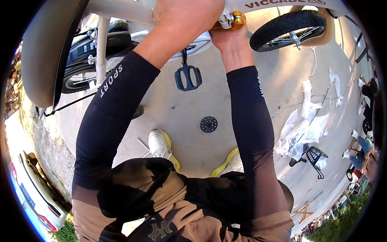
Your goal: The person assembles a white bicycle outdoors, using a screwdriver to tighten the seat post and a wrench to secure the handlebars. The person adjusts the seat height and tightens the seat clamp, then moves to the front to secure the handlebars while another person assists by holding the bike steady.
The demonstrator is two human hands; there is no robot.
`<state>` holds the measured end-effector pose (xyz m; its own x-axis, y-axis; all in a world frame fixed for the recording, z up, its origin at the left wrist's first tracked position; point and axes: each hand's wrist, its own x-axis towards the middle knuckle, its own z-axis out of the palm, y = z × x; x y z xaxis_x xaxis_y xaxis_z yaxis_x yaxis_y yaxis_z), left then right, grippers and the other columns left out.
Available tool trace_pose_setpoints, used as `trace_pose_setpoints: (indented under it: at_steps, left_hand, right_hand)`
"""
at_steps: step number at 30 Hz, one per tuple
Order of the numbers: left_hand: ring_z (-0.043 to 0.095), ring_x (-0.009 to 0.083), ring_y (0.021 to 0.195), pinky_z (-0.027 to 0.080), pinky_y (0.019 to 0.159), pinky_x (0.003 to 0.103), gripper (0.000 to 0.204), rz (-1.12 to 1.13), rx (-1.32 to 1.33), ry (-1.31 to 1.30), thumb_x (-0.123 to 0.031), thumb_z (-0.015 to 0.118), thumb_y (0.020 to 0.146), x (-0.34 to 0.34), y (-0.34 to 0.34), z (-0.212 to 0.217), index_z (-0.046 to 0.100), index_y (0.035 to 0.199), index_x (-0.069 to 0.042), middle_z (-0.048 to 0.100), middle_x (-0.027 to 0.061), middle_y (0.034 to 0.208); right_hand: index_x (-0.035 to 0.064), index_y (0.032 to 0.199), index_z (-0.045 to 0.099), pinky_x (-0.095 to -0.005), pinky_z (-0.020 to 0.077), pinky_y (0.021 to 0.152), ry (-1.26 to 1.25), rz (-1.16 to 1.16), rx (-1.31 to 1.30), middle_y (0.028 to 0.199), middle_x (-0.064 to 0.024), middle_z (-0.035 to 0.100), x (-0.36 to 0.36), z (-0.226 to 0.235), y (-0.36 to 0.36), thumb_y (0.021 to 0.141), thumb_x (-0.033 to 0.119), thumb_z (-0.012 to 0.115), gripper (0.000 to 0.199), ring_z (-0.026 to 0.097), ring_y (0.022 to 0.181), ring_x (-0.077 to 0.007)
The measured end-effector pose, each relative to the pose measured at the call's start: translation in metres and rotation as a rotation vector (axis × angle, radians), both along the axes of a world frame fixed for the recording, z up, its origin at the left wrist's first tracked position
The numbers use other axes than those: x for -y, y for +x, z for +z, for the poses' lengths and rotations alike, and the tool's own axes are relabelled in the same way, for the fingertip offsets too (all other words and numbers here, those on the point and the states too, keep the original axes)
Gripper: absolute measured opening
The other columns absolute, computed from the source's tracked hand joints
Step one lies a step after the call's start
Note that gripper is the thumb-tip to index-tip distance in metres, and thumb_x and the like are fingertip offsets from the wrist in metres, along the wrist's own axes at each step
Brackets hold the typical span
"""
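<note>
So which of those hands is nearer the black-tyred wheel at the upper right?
The right. The right hand is just left of the wheel, not touching it; the left hand is farther left.

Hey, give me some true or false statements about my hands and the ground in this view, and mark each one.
1. A round disc lies on the ground. True.
2. It is bright yellow. False: it is black.
3. A dark pedal appears above the disc in the picture. True.
4. An orange part shows at the right hand. True.
5. That hand is alone. False: the left hand appears close beside it.
6. The ground on the right is bare. False: crumpled clear plastic lies there.
</note>
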<state>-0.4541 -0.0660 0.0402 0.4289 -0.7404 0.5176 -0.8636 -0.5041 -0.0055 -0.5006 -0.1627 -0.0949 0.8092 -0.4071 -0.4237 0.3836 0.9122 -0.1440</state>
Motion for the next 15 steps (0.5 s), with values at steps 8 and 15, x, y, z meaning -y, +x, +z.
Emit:
trace_pose_setpoints:
  at_steps: [8,15]
  left_hand:
    - [0.068,0.0351,0.070,0.055,0.061,0.047,0.025,0.035,-0.065,0.030,-0.019,0.045,0.098,-0.004,0.003,0.004,0.060,0.089,0.000,0.065,0.0174,0.076]
    - [0.068,0.0376,0.076,0.055,0.068,0.049,0.030,0.074,-0.254,-0.041,-0.023,0.044,0.099,-0.005,0.002,0.006,0.062,0.090,0.000,0.067,0.0201,0.079]
  right_hand:
    - [0.0144,0.130,0.052,-0.0455,0.0446,0.097,-0.234,0.143,-0.114,0.126,-0.0056,0.058,0.002,0.019,-0.011,0.103,0.044,0.029,0.046,0.055,0.116,-0.0265]
    - [-0.0028,0.130,0.046,-0.0425,0.0427,0.104,-0.832,0.243,-0.394,0.127,-0.0163,0.056,0.014,0.060,-0.076,0.105,0.028,0.033,0.042,0.056,0.119,-0.0290]
